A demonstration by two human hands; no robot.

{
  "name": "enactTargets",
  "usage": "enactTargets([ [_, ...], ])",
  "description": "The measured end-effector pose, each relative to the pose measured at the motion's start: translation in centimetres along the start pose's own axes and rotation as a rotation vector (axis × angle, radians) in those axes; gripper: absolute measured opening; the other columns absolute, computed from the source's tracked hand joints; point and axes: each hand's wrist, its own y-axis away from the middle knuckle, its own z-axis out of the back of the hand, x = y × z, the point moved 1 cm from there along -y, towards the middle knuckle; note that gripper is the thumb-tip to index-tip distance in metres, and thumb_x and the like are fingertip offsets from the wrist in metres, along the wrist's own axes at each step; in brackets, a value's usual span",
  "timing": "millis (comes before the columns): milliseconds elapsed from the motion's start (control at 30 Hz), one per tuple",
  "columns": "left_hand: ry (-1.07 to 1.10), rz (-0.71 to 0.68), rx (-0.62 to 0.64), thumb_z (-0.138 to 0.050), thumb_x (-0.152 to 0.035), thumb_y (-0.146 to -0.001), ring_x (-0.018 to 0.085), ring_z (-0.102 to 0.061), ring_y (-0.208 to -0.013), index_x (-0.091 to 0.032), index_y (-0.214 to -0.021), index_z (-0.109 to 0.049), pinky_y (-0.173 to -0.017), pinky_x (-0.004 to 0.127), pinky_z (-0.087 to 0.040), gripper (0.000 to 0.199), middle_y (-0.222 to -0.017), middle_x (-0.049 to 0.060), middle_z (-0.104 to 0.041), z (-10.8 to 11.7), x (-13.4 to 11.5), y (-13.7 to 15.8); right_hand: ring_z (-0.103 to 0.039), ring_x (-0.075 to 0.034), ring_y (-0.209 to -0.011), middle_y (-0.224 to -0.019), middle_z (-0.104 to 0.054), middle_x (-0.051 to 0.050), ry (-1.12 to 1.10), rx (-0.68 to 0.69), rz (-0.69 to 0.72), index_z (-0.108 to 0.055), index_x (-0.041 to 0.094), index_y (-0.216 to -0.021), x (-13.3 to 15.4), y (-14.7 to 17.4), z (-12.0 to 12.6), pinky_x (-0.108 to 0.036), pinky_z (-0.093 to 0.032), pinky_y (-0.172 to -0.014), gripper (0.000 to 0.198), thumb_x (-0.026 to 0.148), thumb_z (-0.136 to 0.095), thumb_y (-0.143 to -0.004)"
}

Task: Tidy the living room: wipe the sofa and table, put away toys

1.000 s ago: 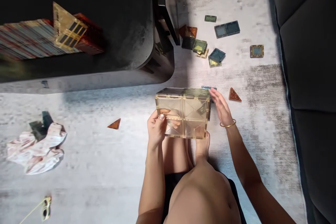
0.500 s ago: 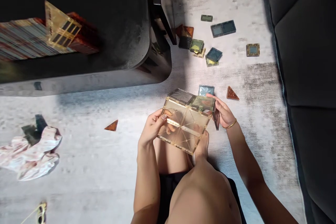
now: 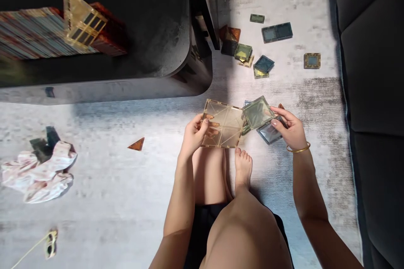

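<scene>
My left hand (image 3: 196, 135) is closed on the left side of a large pale amber magnetic tile (image 3: 232, 119), a see-through square with fingers visible behind it. My right hand (image 3: 290, 128) pinches several smaller magnetic tiles. One is a green square tile (image 3: 258, 112), tilted close to the large tile's right edge. Below it, a grey-blue square tile (image 3: 269, 132) hangs at an angle from the same fingers. Whether the green tile touches the large one I cannot tell. A blue tile (image 3: 247, 103) shows partly behind the green one.
Loose tiles lie on the rug, including a dark blue pair (image 3: 277, 32), a framed square (image 3: 312, 61) and an orange triangle (image 3: 136, 144). A black table (image 3: 151, 29) carries a tile structure (image 3: 83, 29). A dark sofa (image 3: 372, 71) borders the right; cloth (image 3: 47, 176) and sunglasses (image 3: 51, 243) lie left.
My right hand has moved right and slightly down, drawing the green and grey-blue tiles off the top of the large tile. The large tile has turned more level.
</scene>
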Motion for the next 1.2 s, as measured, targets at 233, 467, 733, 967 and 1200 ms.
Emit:
enactTargets([
  [233, -0.026, -0.032, -0.041, -0.062, -0.054, -0.087, 0.016, -0.071, -0.059, -0.016, -0.104, -0.059, -0.046, 0.020, -0.051, 0.042, -0.085, 0.008, -0.076, -1.5, 0.1, -1.4, -0.071, -0.021, -0.072, -0.100, -0.077, -0.006, -0.074, -0.178, -0.055, -0.070, 0.027, -0.114, -1.1, -0.5, 1.3, -0.036, -0.061, -0.061, 0.046, 0.057, -0.074, -0.080],
  [467, 0.022, 0.052, -0.082, -0.064, -0.057, -0.084, 0.018, -0.071, -0.057, -0.015, -0.103, -0.058, -0.046, 0.022, -0.052, 0.047, -0.080, 0.008, -0.075, -1.8, 1.9, -0.2, -0.068, -0.026, -0.102, -0.104, -0.071, -0.008, 0.012, -0.277, 0.012, -0.055, 0.025, -0.137, -5.2, -5.4, -1.5, -0.043, -0.058, -0.088, 0.064, 0.061, -0.062, -0.085],
  [733, 0.266, 0.126, -0.108, -0.064, -0.057, -0.083, 0.017, -0.071, -0.061, -0.020, -0.104, -0.057, -0.048, 0.023, -0.051, 0.043, -0.088, 0.006, -0.076, -3.7, 4.4, -0.2, -0.064, -0.026, -0.107, -0.113, -0.069, -0.010, 0.065, -0.234, -0.029, -0.067, 0.022, -0.117, -5.0, -5.6, -5.9, -0.045, -0.052, -0.098, 0.046, 0.054, -0.060, -0.085],
  [967, 0.320, 0.166, -0.057, -0.063, -0.054, -0.081, 0.020, -0.072, -0.065, -0.020, -0.098, -0.060, -0.044, 0.025, -0.047, 0.038, -0.083, 0.004, -0.075, -4.8, 4.7, -0.4, -0.058, -0.026, -0.123, -0.127, -0.066, -0.009, 0.316, -0.117, 0.182, -0.073, 0.026, -0.112, -4.9, -4.3, -5.9, -0.046, -0.042, -0.113, 0.035, 0.048, -0.059, -0.089],
  [1200, 0.315, 0.169, -0.120, -0.064, -0.053, -0.079, 0.022, -0.073, -0.064, -0.019, -0.097, -0.061, -0.040, 0.024, -0.045, 0.038, -0.082, 0.006, -0.075, -2.9, 5.0, -0.4, -0.047, -0.028, -0.138, -0.139, -0.060, -0.010, 0.487, -0.028, 0.148, -0.064, 0.026, -0.131, -5.9, -7.2, -2.7, -0.050, -0.031, -0.121, 0.048, 0.052, -0.057, -0.091],
])
